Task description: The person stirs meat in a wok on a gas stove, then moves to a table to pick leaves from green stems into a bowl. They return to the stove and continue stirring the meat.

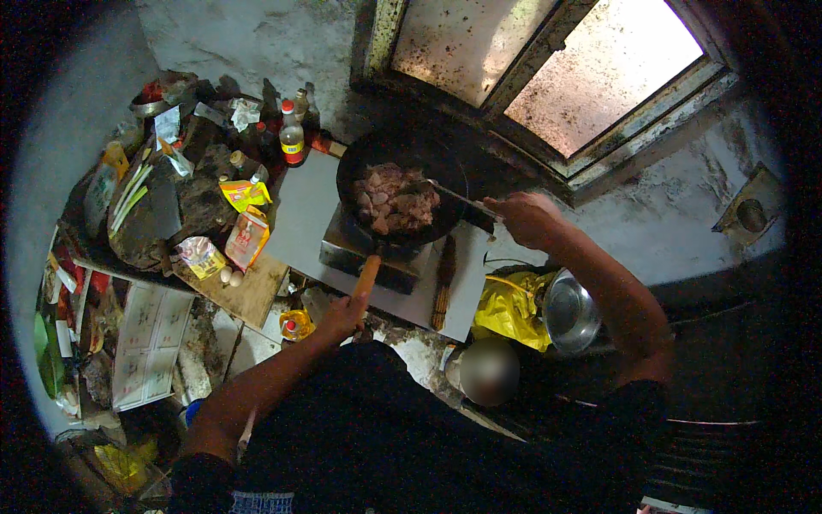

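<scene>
A dark wok (443, 221) sits on a stove (347, 247) upon a white-topped counter. Pieces of pinkish-brown meat (398, 202) are heaped in its middle. My left hand (343, 316) grips the wooden wok handle (367, 276), which points toward me. Above the wok's right side, my right hand (526, 218) holds a metal spatula or ladle (459, 196). Its far end reaches into the meat, so I cannot tell its shape.
On the left stand a cleaver (167, 209) and green onions (131, 193) on a chopping block, seasoning bags (247, 238), two eggs (231, 276) and a capped bottle (291, 135). To the right are a yellow plastic bag (510, 308), a metal basin (571, 311) and a whisk-like brush (443, 283). A window (539, 64) lies beyond.
</scene>
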The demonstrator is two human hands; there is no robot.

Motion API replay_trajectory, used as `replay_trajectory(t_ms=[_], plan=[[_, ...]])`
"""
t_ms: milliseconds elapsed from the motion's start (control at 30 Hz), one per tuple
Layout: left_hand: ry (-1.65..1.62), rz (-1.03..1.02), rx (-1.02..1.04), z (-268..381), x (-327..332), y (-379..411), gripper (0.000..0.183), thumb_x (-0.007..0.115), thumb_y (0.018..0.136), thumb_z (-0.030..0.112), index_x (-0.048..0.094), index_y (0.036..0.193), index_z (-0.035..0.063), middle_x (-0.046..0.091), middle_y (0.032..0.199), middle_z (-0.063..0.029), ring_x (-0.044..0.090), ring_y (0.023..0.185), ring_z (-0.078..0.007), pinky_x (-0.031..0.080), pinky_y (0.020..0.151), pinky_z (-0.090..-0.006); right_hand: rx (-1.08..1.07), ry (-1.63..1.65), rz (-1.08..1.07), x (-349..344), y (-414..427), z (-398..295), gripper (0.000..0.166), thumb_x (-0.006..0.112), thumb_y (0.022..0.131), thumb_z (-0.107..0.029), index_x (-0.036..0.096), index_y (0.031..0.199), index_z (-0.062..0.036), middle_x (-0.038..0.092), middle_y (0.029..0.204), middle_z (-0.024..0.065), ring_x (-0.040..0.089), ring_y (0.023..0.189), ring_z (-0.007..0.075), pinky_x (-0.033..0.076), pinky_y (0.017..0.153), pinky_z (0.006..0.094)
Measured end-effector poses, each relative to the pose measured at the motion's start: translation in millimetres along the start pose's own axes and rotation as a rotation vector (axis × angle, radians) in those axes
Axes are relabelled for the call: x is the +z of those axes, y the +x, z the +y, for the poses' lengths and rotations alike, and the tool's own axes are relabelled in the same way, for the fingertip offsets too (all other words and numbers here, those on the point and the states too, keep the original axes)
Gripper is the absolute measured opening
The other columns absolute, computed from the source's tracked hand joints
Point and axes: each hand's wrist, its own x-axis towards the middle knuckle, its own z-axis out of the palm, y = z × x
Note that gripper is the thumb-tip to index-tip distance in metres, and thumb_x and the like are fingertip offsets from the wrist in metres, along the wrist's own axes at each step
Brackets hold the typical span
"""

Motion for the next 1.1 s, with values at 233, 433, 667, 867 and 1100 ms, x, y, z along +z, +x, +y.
replay_trajectory(t_ms=[233, 433, 667, 867, 1100], plan=[[0.109, -0.042, -0.087, -19.8, -7.6, 16.0, 0.060, 0.044, 0.092, 0.059, 0.057, 0.090, 0.0006, 0.058, 0.073, -0.0076, 0.058, 0.066, -0.0175, 0.043, 0.058, -0.0331, 0.108, -0.118, -0.367, 20.3, -3.7, -58.8, 0.052, 0.053, 0.083, -0.009, 0.047, 0.134, -0.0191, 0.064, 0.092, 0.0157, 0.066, 0.080, 0.0324, 0.054, 0.060, 0.0421], [0.045, -0.110, -0.048, -5.1, -0.9, 12.2, 0.060, 0.041, 0.092, 0.059, 0.058, 0.091, 0.0013, 0.060, 0.076, -0.0085, 0.058, 0.067, -0.0165, 0.044, 0.058, -0.0331, 0.359, 0.021, 0.071, 112.8, 54.2, -76.6, 0.039, 0.050, 0.090, -0.020, 0.050, 0.125, -0.0039, 0.065, 0.095, 0.0151, 0.066, 0.073, 0.0304, 0.054, 0.058, 0.0417], [0.061, -0.077, -0.047, -12.0, -8.3, 12.3, 0.065, 0.040, 0.091, 0.063, 0.056, 0.091, 0.0006, 0.059, 0.074, -0.0083, 0.058, 0.067, -0.0188, 0.044, 0.061, -0.0339, 0.271, 0.226, 0.251, 59.9, 36.3, -61.1, 0.045, 0.050, 0.089, -0.021, 0.046, 0.132, -0.0112, 0.062, 0.096, 0.0190, 0.064, 0.081, 0.0359, 0.054, 0.063, 0.0434], [0.127, -0.022, -0.015, -11.2, 4.1, 15.1, 0.067, 0.037, 0.091, 0.064, 0.056, 0.091, 0.0001, 0.059, 0.074, -0.0096, 0.058, 0.067, -0.0222, 0.045, 0.065, -0.0369, 0.297, 0.181, -0.008, 97.3, 63.7, -76.4, 0.034, 0.040, 0.094, -0.022, 0.052, 0.124, -0.0115, 0.066, 0.093, 0.0156, 0.065, 0.078, 0.0351, 0.054, 0.063, 0.0445], [-0.037, -0.023, -0.022, -26.5, 0.7, 19.3, 0.057, 0.040, 0.095, 0.055, 0.057, 0.090, 0.0006, 0.058, 0.072, -0.0075, 0.056, 0.066, -0.0192, 0.045, 0.063, -0.0352, 0.252, -0.117, -0.106, 38.2, 27.5, -56.1, 0.034, 0.048, 0.091, -0.020, 0.054, 0.123, -0.0118, 0.068, 0.084, 0.0107, 0.068, 0.077, 0.0283, 0.054, 0.059, 0.0427]])
